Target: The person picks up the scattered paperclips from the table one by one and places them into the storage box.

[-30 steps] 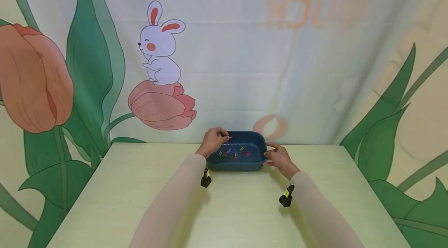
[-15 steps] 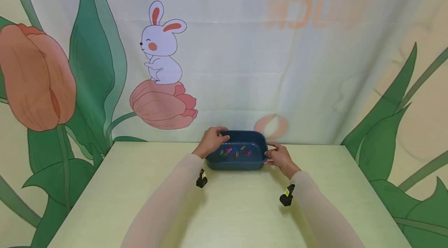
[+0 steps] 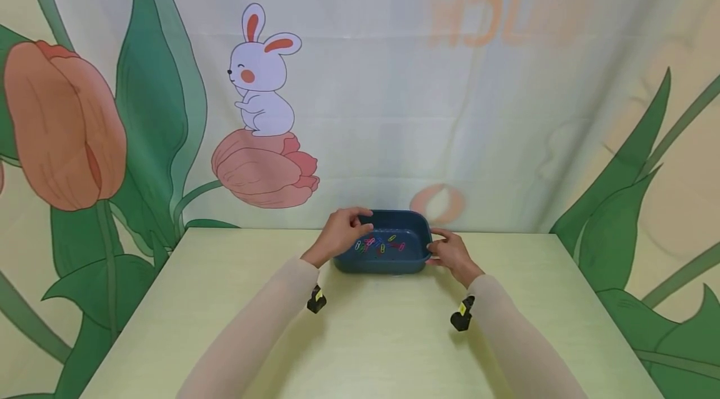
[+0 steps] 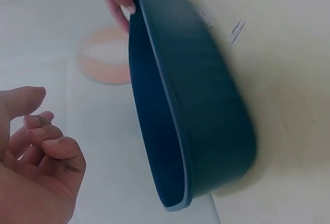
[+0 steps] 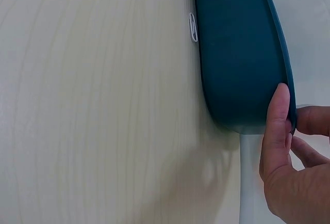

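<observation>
A dark blue plastic basin [image 3: 382, 266] stands at the back of the table with several coloured paper clips [image 3: 382, 248] scattered on its floor. The right hand [image 3: 450, 251] grips its right end; in the right wrist view thumb and fingers pinch the rim of the basin [image 5: 242, 53]. Over the basin's left end hovers the left hand [image 3: 342, 230]. Seen from the left wrist, that left hand [image 4: 41, 157] has loosely bent fingers and a thumb standing apart, with nothing between them, away from the basin [image 4: 206, 90].
Close along the basin's near side, a white paper clip [image 5: 193, 28] lies on the pale wooden table [image 3: 382, 336]. Behind the table hangs a curtain [image 3: 360, 105] printed with a rabbit and tulips.
A second ago the left hand pinched a small pinkish-red paper clip above the basin; its fingers have since parted and hold nothing. The right hand has kept its grip on the rim.
</observation>
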Demonstrator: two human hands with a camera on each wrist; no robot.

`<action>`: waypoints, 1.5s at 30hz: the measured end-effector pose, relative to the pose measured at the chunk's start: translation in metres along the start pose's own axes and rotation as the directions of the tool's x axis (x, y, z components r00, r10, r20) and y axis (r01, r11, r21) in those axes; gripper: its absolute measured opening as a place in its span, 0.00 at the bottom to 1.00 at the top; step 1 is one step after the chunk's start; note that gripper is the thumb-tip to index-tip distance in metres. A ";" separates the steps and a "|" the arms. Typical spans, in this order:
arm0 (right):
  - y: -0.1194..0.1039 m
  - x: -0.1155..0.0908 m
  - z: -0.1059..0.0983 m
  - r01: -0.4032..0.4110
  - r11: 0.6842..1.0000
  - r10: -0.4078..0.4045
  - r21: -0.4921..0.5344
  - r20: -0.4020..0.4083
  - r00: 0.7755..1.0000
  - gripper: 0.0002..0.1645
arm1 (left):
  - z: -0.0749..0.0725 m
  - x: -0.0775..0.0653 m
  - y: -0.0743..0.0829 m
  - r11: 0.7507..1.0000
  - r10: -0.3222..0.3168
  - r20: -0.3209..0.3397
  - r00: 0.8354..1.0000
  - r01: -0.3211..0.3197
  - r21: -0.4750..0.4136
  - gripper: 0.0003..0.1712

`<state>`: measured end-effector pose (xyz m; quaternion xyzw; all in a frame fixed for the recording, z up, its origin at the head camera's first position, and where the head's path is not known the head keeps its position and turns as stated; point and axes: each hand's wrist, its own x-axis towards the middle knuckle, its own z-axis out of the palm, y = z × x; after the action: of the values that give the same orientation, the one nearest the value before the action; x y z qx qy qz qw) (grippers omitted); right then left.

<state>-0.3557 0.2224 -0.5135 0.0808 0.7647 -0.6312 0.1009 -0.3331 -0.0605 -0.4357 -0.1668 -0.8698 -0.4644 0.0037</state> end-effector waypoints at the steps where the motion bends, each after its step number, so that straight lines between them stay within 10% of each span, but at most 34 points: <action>1: 0.000 0.000 0.000 0.000 1.000 0.000 0.001 0.000 1.000 0.34 | 0.001 -0.003 0.001 1.000 0.009 0.004 1.000 -0.009 0.001 0.19; 28: -0.002 0.002 0.000 -0.009 1.000 0.009 -0.005 -0.011 1.000 0.34 | 0.035 -0.062 -0.011 0.999 0.041 0.018 0.999 -0.041 0.000 0.14; 45: -0.001 0.000 0.001 -0.016 1.000 0.016 -0.008 -0.009 1.000 0.33 | 0.064 -0.070 -0.052 0.999 -0.019 0.094 0.995 0.015 0.040 0.14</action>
<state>-0.3563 0.2210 -0.5132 0.0891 0.7671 -0.6269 0.1029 -0.2730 -0.0553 -0.5259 -0.1811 -0.8794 -0.4386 -0.0382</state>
